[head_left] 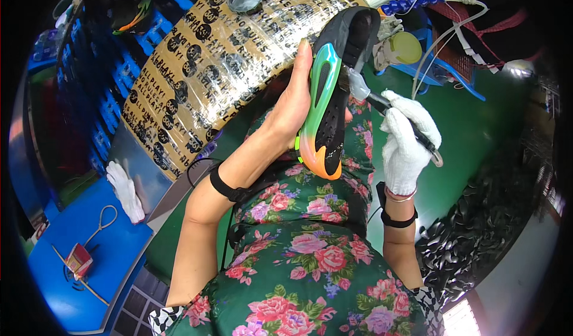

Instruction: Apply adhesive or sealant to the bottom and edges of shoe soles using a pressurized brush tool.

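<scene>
My bare left hand (290,100) is wrapped round a shoe sole (326,103), held tilted in front of my body. The sole is black inside, with a shiny side wall running from green to orange at the lower end. A white knitted glove covers my right hand (409,136). Its fingers pinch a slim black-handled tool (422,139) with a pale, translucent tip. That tip is beside the sole's right edge; whether it touches, I cannot tell. Part of my left hand is hidden behind the sole.
A tape-covered board (197,79) slopes at the left, bearing a round clear dish (245,0). A pale round container (404,48) stands by a blue crate (456,76). Dark scraps (471,240) pile at the right. A white glove (124,189) lies on a blue surface (119,240).
</scene>
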The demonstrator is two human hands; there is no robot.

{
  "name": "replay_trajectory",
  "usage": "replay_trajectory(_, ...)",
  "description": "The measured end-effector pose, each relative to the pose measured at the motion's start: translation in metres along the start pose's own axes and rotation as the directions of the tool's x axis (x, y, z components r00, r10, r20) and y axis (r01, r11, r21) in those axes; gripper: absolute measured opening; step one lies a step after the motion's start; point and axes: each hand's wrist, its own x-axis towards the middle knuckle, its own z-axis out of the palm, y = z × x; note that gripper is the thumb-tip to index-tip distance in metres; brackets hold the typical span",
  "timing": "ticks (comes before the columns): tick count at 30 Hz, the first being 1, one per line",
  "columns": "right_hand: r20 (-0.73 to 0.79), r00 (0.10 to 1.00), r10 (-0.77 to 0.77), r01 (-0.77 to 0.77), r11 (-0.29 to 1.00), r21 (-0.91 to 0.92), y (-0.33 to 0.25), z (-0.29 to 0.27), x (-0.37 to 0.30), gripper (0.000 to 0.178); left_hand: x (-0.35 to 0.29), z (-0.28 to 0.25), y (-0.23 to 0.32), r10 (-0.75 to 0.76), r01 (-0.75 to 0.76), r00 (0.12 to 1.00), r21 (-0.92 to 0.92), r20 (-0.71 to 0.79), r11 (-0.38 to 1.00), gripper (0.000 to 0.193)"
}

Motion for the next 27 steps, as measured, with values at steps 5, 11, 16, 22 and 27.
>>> replay_trajectory(5, 0.003, 1.000, 0.017, -0.017, 0.999, 0.040, 0.001, 0.005, -0.001, 0.020, 0.001, 0.002, -0.002, 0.061, -0.060, 0.997, 0.035, -0.045, 0.998, 0.087)
replay_trajectory(11, 0.014, 1.000, 0.021, -0.021, 1.000, 0.002, -0.002, 0.008, 0.000, 0.020, 0.003, 0.002, -0.006, 0.044, -0.052, 0.997, -0.132, -0.063, 0.990, 0.082)
replay_trajectory(16, 0.094, 0.991, -0.092, 0.106, 0.981, -0.162, -0.013, 0.012, 0.001, 0.020, 0.008, -0.015, -0.025, 0.073, -0.092, 0.996, -0.430, -0.060, 0.898, 0.062)
replay_trajectory(22, 0.351, 0.897, -0.268, 0.369, 0.893, -0.260, -0.034, 0.022, 0.013, 0.020, 0.009, -0.033, -0.040, 0.300, -0.298, 0.952, -0.434, -0.065, 0.850, 0.055)
replay_trajectory(27, 0.484, 0.797, -0.362, 0.524, 0.813, -0.255, -0.043, 0.022, 0.017, 0.021, -0.006, -0.051, -0.038, 0.319, -0.297, 0.938, -0.162, 0.133, 0.941, 0.068)
